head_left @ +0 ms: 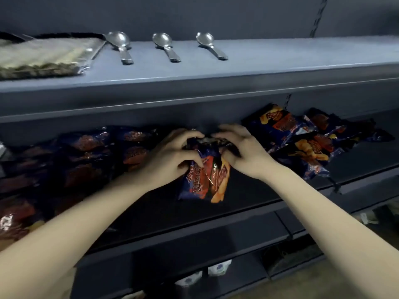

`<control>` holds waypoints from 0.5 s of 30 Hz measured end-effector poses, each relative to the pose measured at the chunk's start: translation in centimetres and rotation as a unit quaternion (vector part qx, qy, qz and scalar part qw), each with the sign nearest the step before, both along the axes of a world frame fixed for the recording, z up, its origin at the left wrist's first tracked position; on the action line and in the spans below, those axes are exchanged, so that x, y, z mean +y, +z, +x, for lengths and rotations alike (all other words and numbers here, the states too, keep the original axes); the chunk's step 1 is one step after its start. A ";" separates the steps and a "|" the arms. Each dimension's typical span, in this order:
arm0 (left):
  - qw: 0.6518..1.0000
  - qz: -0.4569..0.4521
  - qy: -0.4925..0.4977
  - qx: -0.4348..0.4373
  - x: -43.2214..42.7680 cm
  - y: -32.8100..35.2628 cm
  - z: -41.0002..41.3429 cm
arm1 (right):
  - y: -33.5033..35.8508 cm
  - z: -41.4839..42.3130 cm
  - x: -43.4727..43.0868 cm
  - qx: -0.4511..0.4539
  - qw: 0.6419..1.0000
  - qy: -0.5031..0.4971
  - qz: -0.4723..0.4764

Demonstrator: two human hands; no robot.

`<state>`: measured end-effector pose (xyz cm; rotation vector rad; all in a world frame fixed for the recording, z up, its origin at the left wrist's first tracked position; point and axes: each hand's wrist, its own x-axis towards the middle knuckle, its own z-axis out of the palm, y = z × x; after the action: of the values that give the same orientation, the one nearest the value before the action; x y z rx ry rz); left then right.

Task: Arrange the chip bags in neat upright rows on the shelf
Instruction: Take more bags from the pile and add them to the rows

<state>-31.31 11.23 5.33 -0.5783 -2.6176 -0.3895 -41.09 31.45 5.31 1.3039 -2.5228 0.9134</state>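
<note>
A chip bag point(204, 180) is held upright at mid-shelf point(248, 190), its long axis vertical, pinched at the top edge by the left hand point(172, 157) and right hand point(241, 149) (equally near); arranged rows point(86, 156) lie leftward, a loose pile point(302, 139) rightward.

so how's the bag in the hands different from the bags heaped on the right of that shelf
The held bag is gripped at its top by the left hand and right hand; the right heap lies untouched. The held bag is roughly upright and apart from others; the right heap's bags overlap, tilted at mixed angles. Both show dark blue packaging with orange-red print.
</note>
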 end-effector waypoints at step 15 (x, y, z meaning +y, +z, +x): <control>0.990 -0.065 0.074 -0.096 -9.1 -2.9 13.4 | -5.9 6.5 -14.3 -0.375 0.875 0.262 0.162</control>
<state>-17.88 2.17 2.44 -0.4022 -2.8660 -0.2393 -34.59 17.13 -0.58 2.1568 -3.0302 1.3542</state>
